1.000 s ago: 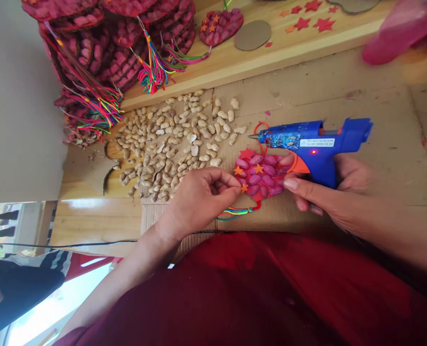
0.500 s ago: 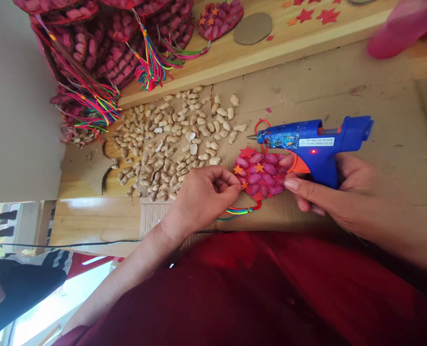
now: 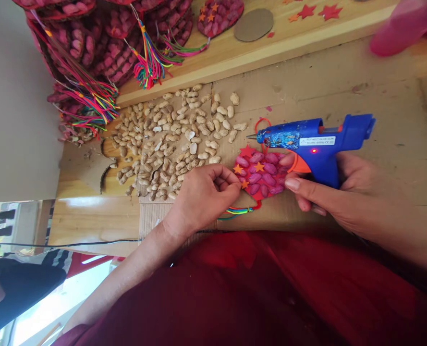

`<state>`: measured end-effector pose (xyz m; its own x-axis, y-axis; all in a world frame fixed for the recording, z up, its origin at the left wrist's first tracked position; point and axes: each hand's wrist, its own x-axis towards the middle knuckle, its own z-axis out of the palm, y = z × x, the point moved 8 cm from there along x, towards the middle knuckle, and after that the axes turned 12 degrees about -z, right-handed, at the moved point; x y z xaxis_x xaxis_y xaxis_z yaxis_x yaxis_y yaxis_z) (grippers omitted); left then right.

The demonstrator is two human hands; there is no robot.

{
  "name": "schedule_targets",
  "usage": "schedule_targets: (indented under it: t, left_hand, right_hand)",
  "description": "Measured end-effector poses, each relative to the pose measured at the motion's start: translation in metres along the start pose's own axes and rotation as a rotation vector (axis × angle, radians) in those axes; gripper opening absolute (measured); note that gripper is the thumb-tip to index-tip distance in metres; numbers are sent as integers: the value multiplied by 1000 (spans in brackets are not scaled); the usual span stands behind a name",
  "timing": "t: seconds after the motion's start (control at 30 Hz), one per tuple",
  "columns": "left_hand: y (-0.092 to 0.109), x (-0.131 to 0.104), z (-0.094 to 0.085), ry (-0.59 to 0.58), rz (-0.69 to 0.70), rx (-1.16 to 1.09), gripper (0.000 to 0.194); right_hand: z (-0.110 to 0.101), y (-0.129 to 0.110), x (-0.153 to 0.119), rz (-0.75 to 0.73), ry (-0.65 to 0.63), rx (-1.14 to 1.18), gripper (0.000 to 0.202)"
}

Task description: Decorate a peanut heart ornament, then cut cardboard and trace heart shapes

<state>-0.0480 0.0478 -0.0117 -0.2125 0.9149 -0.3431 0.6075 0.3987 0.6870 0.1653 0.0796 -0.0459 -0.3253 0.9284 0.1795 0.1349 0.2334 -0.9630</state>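
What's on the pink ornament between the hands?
Pink peanut shapes and three orange stars; a red star shows at its edge. Anything under the right hand's fingers is hidden.

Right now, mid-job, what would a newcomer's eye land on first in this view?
Most likely the blue glue gun, its small light glowing red, held in the right hand's grip. Next, between the hands, the red piece covered in magenta peanut shapes and dotted with orange stars. Then the loose peanuts spread out beyond the left hand.
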Motion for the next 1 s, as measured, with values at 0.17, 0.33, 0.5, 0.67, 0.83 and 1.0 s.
schedule_targets:
  t: [0.17,0.33,0.5,0.67,0.83,1.0]
  left_hand:
    - [-1,1,-1,0,3,-1,9]
    - [-2,-1,-1,-15,29,-53,9]
    - [9,-23,-15,203,377,76,4]
    - [14,-63,-5,416,902,502,32]
    - [8,-69,5,451,1028,706,37]
    - [9,-69,8,486,1032,781,38]
  right_hand:
    - [-1,-2,0,7,-13,-18,21]
    - [1,-4,1,6,-17,-11,21]
    - [2,2,1,12,-9,11,23]
    - [1,2,0,10,-2,-38,24]
    - [-2,-29,2,-133,39,-157,28]
    - [6,-49,2,-280,5,-156,17]
